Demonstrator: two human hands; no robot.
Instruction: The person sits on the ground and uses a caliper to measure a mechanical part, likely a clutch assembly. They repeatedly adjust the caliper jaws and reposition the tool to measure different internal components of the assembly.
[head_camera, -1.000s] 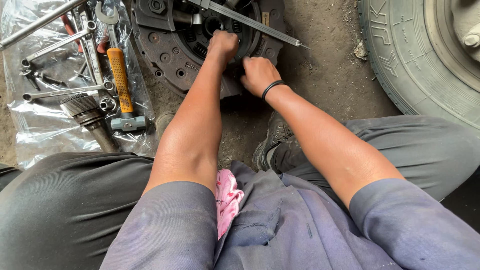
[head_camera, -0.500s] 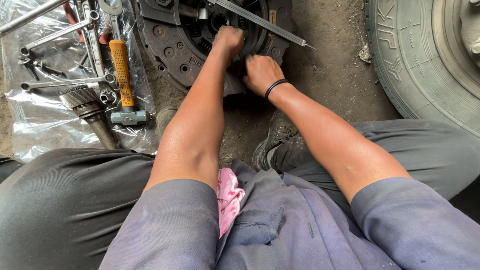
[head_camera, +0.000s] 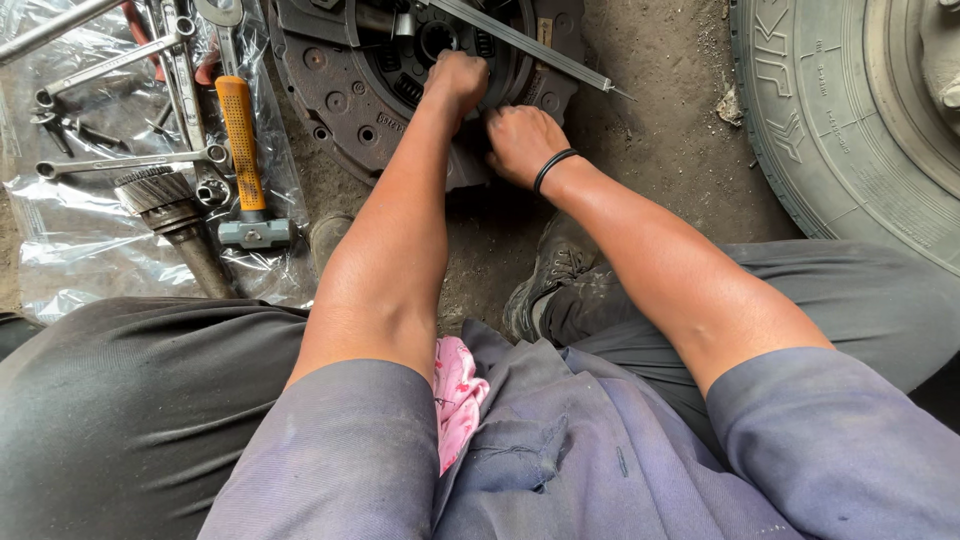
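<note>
Got my left hand (head_camera: 458, 82) fisted on the rusty round metal clutch plate (head_camera: 400, 80) lying flat on the dirt floor, dead ahead; right hand (head_camera: 522, 142) curled at its near edge, can't tell what it's pinching.

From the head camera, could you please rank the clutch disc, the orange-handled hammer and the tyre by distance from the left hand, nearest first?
1. Clutch disc: right under the left hand.
2. Orange-handled hammer: to the left, on the plastic sheet.
3. Tyre: far right.
</note>
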